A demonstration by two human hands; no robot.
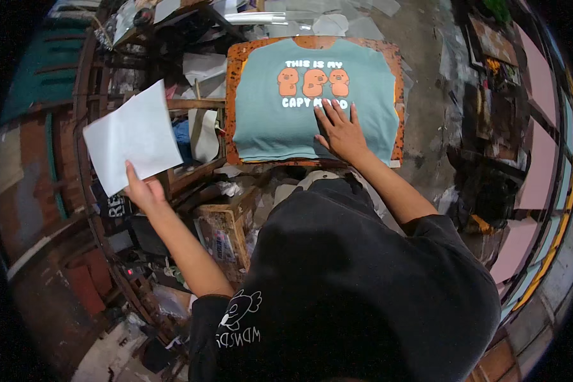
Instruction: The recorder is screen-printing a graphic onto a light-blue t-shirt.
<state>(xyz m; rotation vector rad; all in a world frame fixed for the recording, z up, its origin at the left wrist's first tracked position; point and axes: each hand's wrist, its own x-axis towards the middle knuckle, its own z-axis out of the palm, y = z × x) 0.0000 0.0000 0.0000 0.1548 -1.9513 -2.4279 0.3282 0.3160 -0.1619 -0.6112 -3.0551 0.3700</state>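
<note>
A teal shirt (261, 127) with a print of orange cartoon animals and white lettering lies spread on an orange, speckled board (230, 149). My right hand (340, 130) rests on it at the lower right of the print, palm down with fingers spread, partly covering the lettering. At the left, away from the shirt, my left hand (143, 188) grips a white sheet (130, 134) by its lower edge, thumb on top, holding it tilted in the air.
Cluttered wooden shelving (178, 102) with papers and cloth stands at the left, above a wooden crate (235, 229). A grey floor (426, 83) shows beyond the board's right side. Pink panels (533, 162) and more clutter line the far right. White tubes (251, 18) lie behind the board.
</note>
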